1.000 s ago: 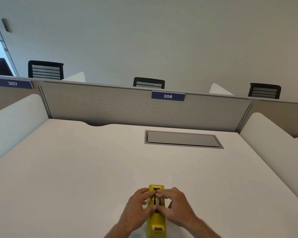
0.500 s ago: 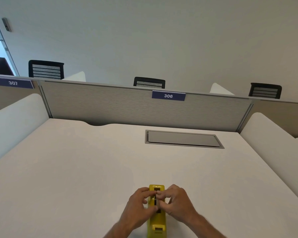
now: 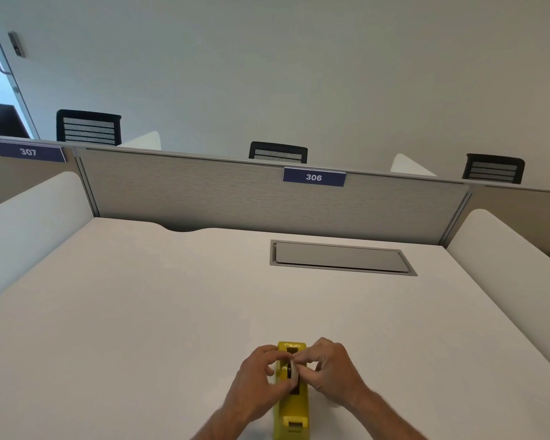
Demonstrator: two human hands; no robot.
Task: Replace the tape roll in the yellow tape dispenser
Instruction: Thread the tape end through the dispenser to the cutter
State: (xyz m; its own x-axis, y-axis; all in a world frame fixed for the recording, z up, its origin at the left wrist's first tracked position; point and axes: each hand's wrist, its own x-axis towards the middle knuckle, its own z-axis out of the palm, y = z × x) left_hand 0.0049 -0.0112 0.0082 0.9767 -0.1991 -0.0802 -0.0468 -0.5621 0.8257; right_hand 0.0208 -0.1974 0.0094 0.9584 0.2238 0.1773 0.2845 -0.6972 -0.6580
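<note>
Lower centre: my left hand (image 3: pixel 257 381) and right hand (image 3: pixel 332 373) pinching tape roll (image 3: pixel 292 372) | over yellow tape dispenser (image 3: pixel 293 404) | on desk (image 3: pixel 140 312)

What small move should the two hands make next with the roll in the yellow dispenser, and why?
Probably lift the pale tape roll straight up out of the yellow plastic tape dispenser. The left hand and right hand both pinch the roll, which sits tilted in the dispenser's slot, seemingly part-way out. The dispenser rests on the white desk.
</note>
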